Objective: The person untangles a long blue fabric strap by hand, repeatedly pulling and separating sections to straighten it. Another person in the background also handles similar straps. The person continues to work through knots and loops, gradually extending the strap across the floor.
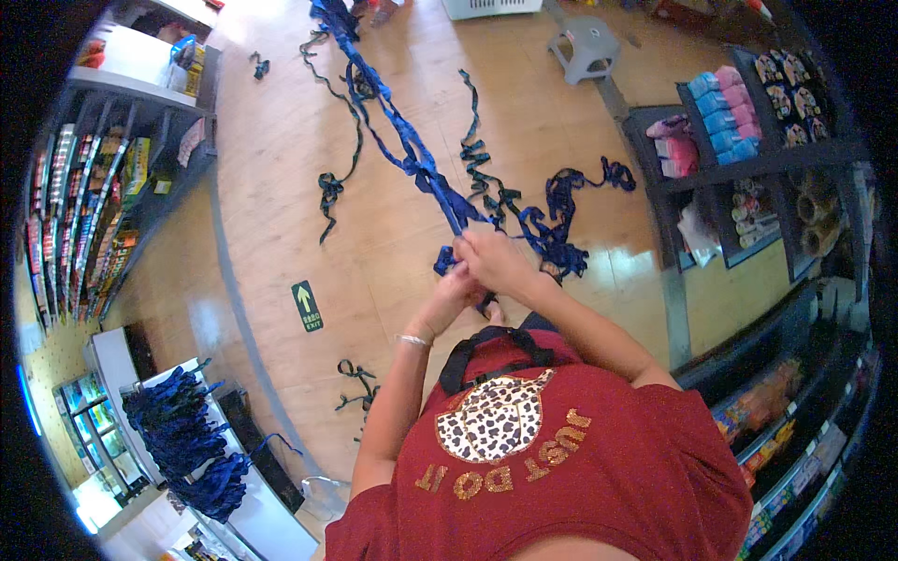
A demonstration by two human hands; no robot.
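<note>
My right hand (497, 258) grips the near end of a long, twisted length of blue fabric strips (400, 130). The length runs taut from my hands to the top edge of the view, and its far end is out of sight. Just below, my left hand (457, 293) is closed against the right, its fingers on the same blue strips. A dark blue tangle of strips (558, 245) trails on the floor beside my right hand. Dark curled strips (477, 165) lie a little farther ahead.
More loose strips (330, 186) lie on the tan floor (266, 140). A grey plastic stool (586, 50) and a white basket (491, 7) stand ahead. Stocked shelves (84, 217) line the left, display racks (736, 158) the right. A blue bundle of strips (182, 435) drapes over a white counter (259, 519).
</note>
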